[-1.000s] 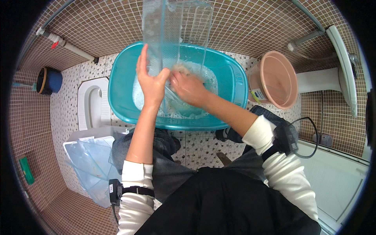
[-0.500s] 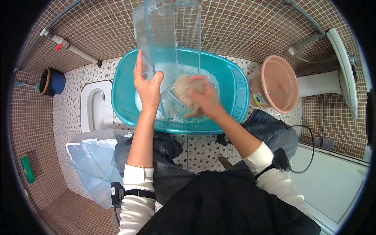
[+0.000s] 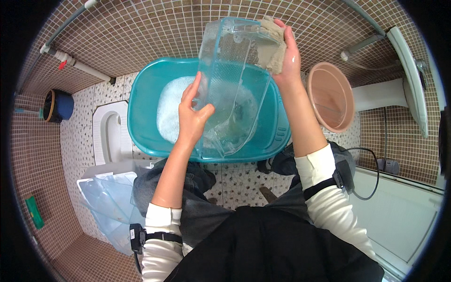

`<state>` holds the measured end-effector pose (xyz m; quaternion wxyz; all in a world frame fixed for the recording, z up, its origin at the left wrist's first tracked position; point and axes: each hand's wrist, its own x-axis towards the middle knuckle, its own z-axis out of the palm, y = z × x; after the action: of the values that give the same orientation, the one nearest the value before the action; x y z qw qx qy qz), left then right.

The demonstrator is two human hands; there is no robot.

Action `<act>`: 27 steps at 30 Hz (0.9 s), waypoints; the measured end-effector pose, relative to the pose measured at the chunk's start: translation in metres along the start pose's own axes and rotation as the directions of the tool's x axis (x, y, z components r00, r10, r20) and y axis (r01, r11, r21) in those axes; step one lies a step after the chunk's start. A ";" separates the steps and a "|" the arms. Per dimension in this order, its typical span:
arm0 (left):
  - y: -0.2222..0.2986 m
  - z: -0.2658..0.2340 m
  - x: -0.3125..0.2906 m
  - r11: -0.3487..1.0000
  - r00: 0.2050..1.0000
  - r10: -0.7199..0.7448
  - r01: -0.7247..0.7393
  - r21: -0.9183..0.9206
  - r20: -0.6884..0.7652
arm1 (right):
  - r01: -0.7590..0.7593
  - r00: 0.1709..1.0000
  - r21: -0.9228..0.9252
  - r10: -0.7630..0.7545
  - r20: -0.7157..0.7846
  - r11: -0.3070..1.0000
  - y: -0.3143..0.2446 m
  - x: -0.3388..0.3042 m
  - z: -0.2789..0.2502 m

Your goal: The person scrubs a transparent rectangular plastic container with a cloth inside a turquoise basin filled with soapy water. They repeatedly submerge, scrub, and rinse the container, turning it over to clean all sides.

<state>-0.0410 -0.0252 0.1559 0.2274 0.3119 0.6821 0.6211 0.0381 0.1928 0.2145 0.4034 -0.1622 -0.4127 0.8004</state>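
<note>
A clear, bluish plastic drawer-like bin [image 3: 230, 70] is held tilted above a teal tub [image 3: 144, 108]. My left hand [image 3: 193, 113] grips the bin's left side, with the thumb toward the inside and the fingers along the outer wall. At the bin's far right corner, my right hand [image 3: 291, 61] presses a wet beige cloth [image 3: 272, 51] against the wall, and part of the cloth folds over the rim. White suds [image 3: 173, 108] float on the water in the tub, some of it seen through the bin.
A peach bucket [image 3: 331, 77] stands right of the tub, beside a pedestal basin [image 3: 380, 96]. To the left are a squat toilet [image 3: 112, 127] and a dark blue bin [image 3: 61, 105]. Clear plastic pieces [image 3: 110, 197] lie in a white container near my left leg.
My right hand has moved up and right with the cloth, from inside the bin to its far right corner. The bin has shifted right and lower, with my left hand on it.
</note>
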 end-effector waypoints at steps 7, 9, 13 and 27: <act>0.002 0.004 0.001 0.967 0.987 -0.109 0.078 -0.244 -0.116 | -0.222 0.975 -0.028 0.221 -0.036 0.975 0.053 -0.043 -0.008; 0.004 -0.001 0.005 0.989 0.986 0.005 -0.030 -0.148 -0.166 | -0.285 0.958 0.012 0.285 -0.025 0.958 0.073 -0.070 -0.014; 0.002 -0.009 0.006 0.994 0.979 0.113 -0.113 0.011 -0.171 | -0.455 0.887 0.043 0.457 -0.063 0.889 0.087 -0.122 -0.032; 0.008 -0.001 0.003 0.911 0.934 -0.227 0.303 -0.280 0.275 | -0.074 0.996 0.049 0.072 0.048 0.996 0.000 -0.018 -0.046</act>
<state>-0.0433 -0.0236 0.1638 0.4367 0.2468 0.5775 0.6442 0.0762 0.2029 0.1854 0.3682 -0.1482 -0.3951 0.8285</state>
